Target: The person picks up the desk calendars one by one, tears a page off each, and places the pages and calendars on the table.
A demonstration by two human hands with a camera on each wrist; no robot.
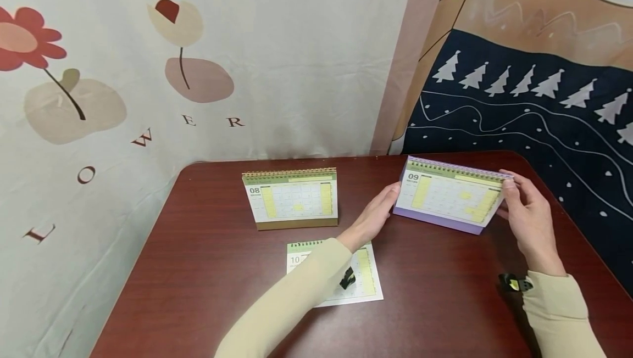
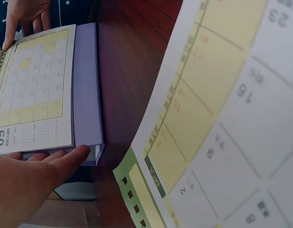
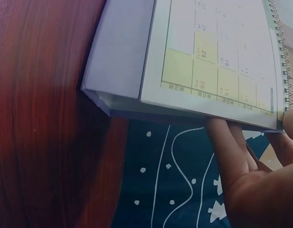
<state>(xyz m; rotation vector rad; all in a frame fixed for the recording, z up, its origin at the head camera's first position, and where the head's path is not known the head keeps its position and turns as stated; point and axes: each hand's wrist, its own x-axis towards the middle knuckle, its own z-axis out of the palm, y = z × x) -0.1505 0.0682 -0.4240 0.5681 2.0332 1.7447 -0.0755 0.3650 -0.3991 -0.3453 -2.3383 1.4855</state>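
A purple-based desk calendar (image 1: 452,193) marked 09 stands tilted at the right of the table, between both hands. At its upper right corner my right hand (image 1: 531,221) pinches it, thumb in front and fingers behind. My left hand (image 1: 373,215) touches its left side with fingers extended, as the left wrist view shows along the edge of the purple base (image 2: 87,90). Spiral rings (image 3: 282,52) run along its top. Below my left forearm lies a flat calendar sheet (image 1: 366,270) marked 10, partly covered by the sleeve.
Left of the hands stands another desk calendar (image 1: 296,201), marked 08, with a brown base. Everything rests on a dark red wooden table (image 1: 198,270). Printed cloths hang behind it, one pale with flowers (image 1: 306,72), one navy with trees (image 1: 494,111).
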